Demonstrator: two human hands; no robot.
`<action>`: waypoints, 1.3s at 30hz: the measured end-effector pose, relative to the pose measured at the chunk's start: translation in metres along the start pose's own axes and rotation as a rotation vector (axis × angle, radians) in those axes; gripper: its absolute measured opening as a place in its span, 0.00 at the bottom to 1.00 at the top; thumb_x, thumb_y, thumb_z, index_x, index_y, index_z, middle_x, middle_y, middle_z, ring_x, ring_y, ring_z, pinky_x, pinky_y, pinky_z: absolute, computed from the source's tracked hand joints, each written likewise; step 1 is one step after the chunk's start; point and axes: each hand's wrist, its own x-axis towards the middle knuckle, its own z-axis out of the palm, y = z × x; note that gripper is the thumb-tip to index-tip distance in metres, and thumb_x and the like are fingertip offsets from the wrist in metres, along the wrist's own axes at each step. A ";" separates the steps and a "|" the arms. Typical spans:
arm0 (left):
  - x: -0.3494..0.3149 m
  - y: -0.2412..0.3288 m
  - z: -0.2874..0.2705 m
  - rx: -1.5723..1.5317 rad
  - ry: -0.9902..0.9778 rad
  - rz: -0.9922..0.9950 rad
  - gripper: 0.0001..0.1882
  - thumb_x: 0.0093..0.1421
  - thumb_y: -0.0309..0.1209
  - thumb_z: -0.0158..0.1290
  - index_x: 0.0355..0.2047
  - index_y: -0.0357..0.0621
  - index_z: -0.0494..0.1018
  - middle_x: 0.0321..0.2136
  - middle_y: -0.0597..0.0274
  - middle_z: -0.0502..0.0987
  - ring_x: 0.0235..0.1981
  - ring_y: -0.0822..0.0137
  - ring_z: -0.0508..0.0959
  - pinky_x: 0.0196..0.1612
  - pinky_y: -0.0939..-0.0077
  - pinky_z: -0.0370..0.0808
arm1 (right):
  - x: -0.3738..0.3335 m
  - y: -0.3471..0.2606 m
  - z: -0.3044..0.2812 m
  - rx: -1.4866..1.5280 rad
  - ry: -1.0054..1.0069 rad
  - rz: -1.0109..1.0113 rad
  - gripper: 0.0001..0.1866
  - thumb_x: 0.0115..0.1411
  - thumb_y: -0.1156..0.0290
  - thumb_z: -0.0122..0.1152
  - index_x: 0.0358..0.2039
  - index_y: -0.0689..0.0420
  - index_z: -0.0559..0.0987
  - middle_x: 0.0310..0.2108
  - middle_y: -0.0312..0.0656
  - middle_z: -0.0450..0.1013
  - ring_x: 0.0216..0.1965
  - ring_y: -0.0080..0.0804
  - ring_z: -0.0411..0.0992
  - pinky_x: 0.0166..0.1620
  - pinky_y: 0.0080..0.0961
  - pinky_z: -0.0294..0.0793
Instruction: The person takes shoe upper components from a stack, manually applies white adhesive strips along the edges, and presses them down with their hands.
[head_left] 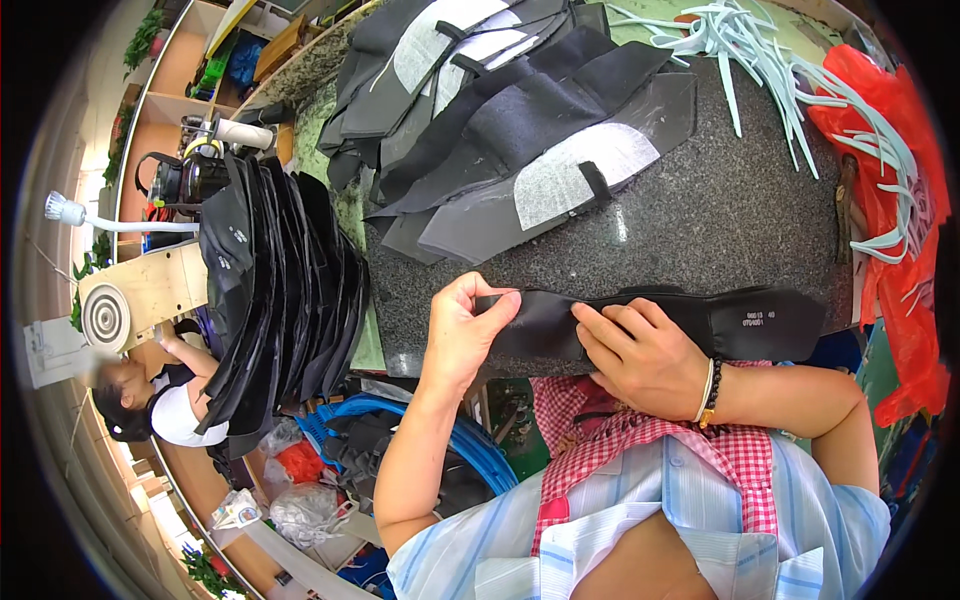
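A long, narrow black leather piece [765, 325], perhaps a shoe or boot upper, lies along the near edge of the dark speckled stone slab [700, 230]. Its left end is pinched between the thumb and bent fingers of my left hand [468, 325]. My right hand [640, 350] is over its middle, fingers bent onto its far edge; that thumb is hidden. Small pale printing marks the right end. Beyond my hands, flat black pieces with white backing patches [585, 170] lie in a loose pile, and more are heaped [440, 60] farther back.
Pale blue strips [735, 40] spread over the far right, beside a red plastic bag [900, 150]. At left hangs a thick stack of black pieces [285, 270], near a lamp [65, 208]. A blue basket [480, 450] stands below the slab. Another person [190, 405] works at far left.
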 end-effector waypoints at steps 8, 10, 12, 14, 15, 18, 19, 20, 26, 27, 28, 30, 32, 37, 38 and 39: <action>-0.008 -0.009 0.012 0.172 0.133 0.223 0.12 0.59 0.19 0.60 0.25 0.42 0.68 0.33 0.57 0.81 0.30 0.79 0.76 0.34 0.83 0.75 | 0.006 0.001 -0.015 0.052 -0.155 0.024 0.39 0.41 0.51 0.74 0.51 0.61 0.74 0.64 0.50 0.63 0.50 0.40 0.67 0.55 0.39 0.67; -0.011 -0.011 0.017 0.375 0.214 0.345 0.10 0.58 0.18 0.60 0.25 0.38 0.68 0.32 0.58 0.81 0.29 0.77 0.75 0.34 0.82 0.74 | 0.007 0.000 -0.014 0.054 -0.162 0.025 0.40 0.41 0.51 0.74 0.52 0.61 0.74 0.64 0.50 0.63 0.50 0.41 0.67 0.55 0.39 0.66; -0.011 -0.012 0.017 0.499 0.236 0.471 0.11 0.56 0.18 0.61 0.25 0.38 0.68 0.32 0.57 0.80 0.30 0.74 0.76 0.36 0.79 0.74 | 0.007 -0.001 -0.011 0.031 -0.174 0.028 0.40 0.41 0.52 0.74 0.52 0.61 0.73 0.64 0.49 0.63 0.51 0.41 0.66 0.55 0.39 0.66; -0.009 -0.003 0.018 0.795 0.354 0.704 0.12 0.50 0.20 0.64 0.22 0.37 0.69 0.35 0.56 0.76 0.35 0.66 0.76 0.40 0.72 0.74 | 0.007 -0.002 -0.012 0.037 -0.185 0.034 0.40 0.41 0.52 0.75 0.52 0.61 0.73 0.64 0.49 0.62 0.52 0.41 0.66 0.55 0.39 0.66; -0.008 -0.001 0.014 0.746 0.308 0.629 0.12 0.49 0.21 0.65 0.21 0.37 0.70 0.36 0.57 0.73 0.36 0.64 0.75 0.43 0.71 0.74 | 0.008 -0.002 -0.012 0.044 -0.195 0.035 0.41 0.40 0.53 0.75 0.52 0.61 0.73 0.65 0.49 0.62 0.52 0.42 0.66 0.55 0.40 0.66; -0.004 -0.007 0.009 0.762 0.282 0.622 0.11 0.50 0.21 0.64 0.21 0.37 0.70 0.35 0.57 0.74 0.34 0.64 0.75 0.41 0.71 0.74 | 0.008 -0.003 -0.014 0.055 -0.207 0.041 0.41 0.40 0.53 0.75 0.53 0.59 0.72 0.65 0.47 0.61 0.52 0.41 0.65 0.53 0.40 0.66; -0.004 -0.009 0.010 0.755 0.270 0.588 0.11 0.49 0.21 0.64 0.23 0.37 0.70 0.34 0.57 0.74 0.34 0.64 0.75 0.40 0.71 0.74 | 0.011 -0.002 -0.016 0.060 -0.204 0.039 0.41 0.40 0.53 0.75 0.53 0.59 0.72 0.65 0.47 0.61 0.52 0.41 0.65 0.53 0.40 0.66; -0.004 -0.010 0.010 0.750 0.258 0.552 0.10 0.49 0.21 0.64 0.24 0.37 0.71 0.33 0.57 0.73 0.33 0.64 0.75 0.39 0.72 0.74 | 0.015 0.000 -0.019 0.091 -0.219 0.029 0.36 0.44 0.57 0.71 0.53 0.59 0.72 0.64 0.46 0.62 0.50 0.40 0.66 0.49 0.39 0.68; 0.000 -0.005 0.020 1.037 0.339 0.858 0.11 0.53 0.19 0.59 0.37 0.39 0.73 0.35 0.54 0.77 0.37 0.55 0.78 0.42 0.65 0.75 | 0.043 0.005 -0.023 0.040 -0.332 0.080 0.37 0.45 0.61 0.70 0.57 0.57 0.71 0.64 0.43 0.63 0.50 0.39 0.67 0.41 0.37 0.71; -0.010 -0.008 0.024 1.020 0.259 0.927 0.12 0.54 0.19 0.59 0.39 0.39 0.74 0.39 0.53 0.79 0.40 0.53 0.79 0.44 0.65 0.75 | 0.044 0.008 -0.025 0.068 -0.345 0.058 0.38 0.45 0.61 0.71 0.57 0.58 0.70 0.64 0.43 0.63 0.50 0.39 0.68 0.41 0.37 0.72; -0.021 -0.013 0.026 1.010 0.092 0.801 0.17 0.55 0.23 0.62 0.46 0.40 0.76 0.46 0.51 0.79 0.47 0.53 0.79 0.51 0.63 0.75 | 0.035 0.016 -0.031 0.105 -0.297 0.005 0.36 0.45 0.64 0.71 0.56 0.61 0.72 0.62 0.44 0.67 0.49 0.39 0.69 0.43 0.36 0.73; -0.037 -0.010 0.025 1.169 0.056 0.778 0.24 0.52 0.33 0.66 0.49 0.41 0.76 0.49 0.53 0.78 0.50 0.53 0.78 0.56 0.57 0.72 | -0.004 0.038 -0.041 0.349 -0.203 0.008 0.29 0.46 0.67 0.69 0.50 0.63 0.75 0.52 0.44 0.74 0.49 0.42 0.72 0.47 0.38 0.75; -0.044 -0.003 0.040 1.255 0.034 0.798 0.27 0.47 0.38 0.69 0.47 0.41 0.77 0.49 0.54 0.78 0.50 0.54 0.77 0.56 0.59 0.73 | -0.025 0.049 -0.049 0.408 -0.201 0.043 0.27 0.47 0.67 0.69 0.48 0.63 0.77 0.49 0.45 0.76 0.49 0.43 0.73 0.48 0.38 0.75; -0.024 0.002 0.075 1.143 -0.274 0.933 0.26 0.44 0.35 0.69 0.44 0.41 0.79 0.44 0.57 0.78 0.46 0.56 0.77 0.51 0.64 0.75 | -0.022 0.069 -0.052 0.697 -0.179 0.236 0.10 0.53 0.71 0.65 0.35 0.60 0.83 0.32 0.49 0.79 0.34 0.44 0.78 0.41 0.36 0.76; -0.021 0.004 0.071 1.042 -0.325 0.837 0.24 0.44 0.34 0.69 0.43 0.41 0.80 0.45 0.58 0.77 0.47 0.55 0.77 0.50 0.63 0.75 | -0.023 0.077 -0.049 0.773 -0.159 0.361 0.08 0.56 0.70 0.63 0.31 0.61 0.83 0.27 0.49 0.78 0.29 0.44 0.77 0.35 0.36 0.76; -0.019 0.006 0.068 0.942 -0.376 0.740 0.23 0.44 0.33 0.68 0.42 0.42 0.80 0.46 0.59 0.77 0.47 0.55 0.76 0.50 0.63 0.74 | -0.023 0.082 -0.050 0.873 -0.215 0.439 0.09 0.58 0.69 0.63 0.32 0.63 0.82 0.25 0.49 0.77 0.26 0.44 0.77 0.33 0.35 0.75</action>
